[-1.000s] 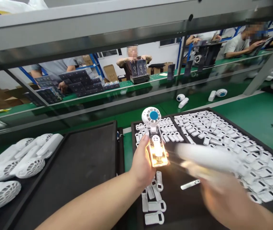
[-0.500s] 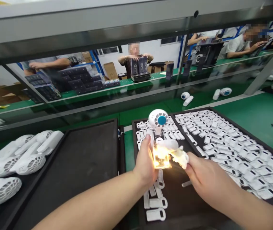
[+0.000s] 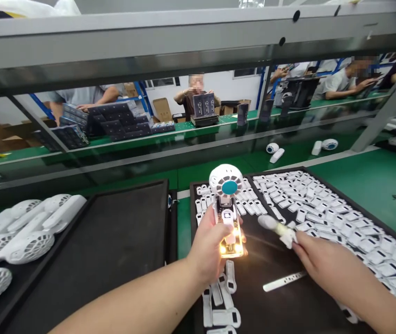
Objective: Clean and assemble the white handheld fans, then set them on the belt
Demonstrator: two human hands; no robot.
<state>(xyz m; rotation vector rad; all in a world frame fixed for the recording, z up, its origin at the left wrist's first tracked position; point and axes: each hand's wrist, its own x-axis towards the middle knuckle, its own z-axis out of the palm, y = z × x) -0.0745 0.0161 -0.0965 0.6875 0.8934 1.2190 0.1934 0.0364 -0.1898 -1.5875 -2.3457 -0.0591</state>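
Note:
A white device (image 3: 226,181) with a round vented head and a blue-green centre stands upright in my left hand (image 3: 207,248). Its handle is open, showing a circuit board with glowing yellow lights, and my thumb lies across the board. My right hand (image 3: 314,253) pinches a small white part (image 3: 287,235) with a rounded pale end pointing left, apart from the device. Below that part, a white strip with holes (image 3: 283,281) lies on the black tray (image 3: 253,301). White handle covers (image 3: 226,317) lie below my left hand.
Many white covers (image 3: 358,227) fill the tray at right. Assembled white devices (image 3: 31,246) lie at left beside a black tray (image 3: 114,232). Two more devices (image 3: 272,148) (image 3: 329,144) rest on the green surface behind. Across a bench, people (image 3: 198,95) handle dark boxes (image 3: 121,120).
My right hand has moved right, away from the device, with the white part. My left thumb has come down over the lit board. The view has shifted slightly, and more of the strip shows.

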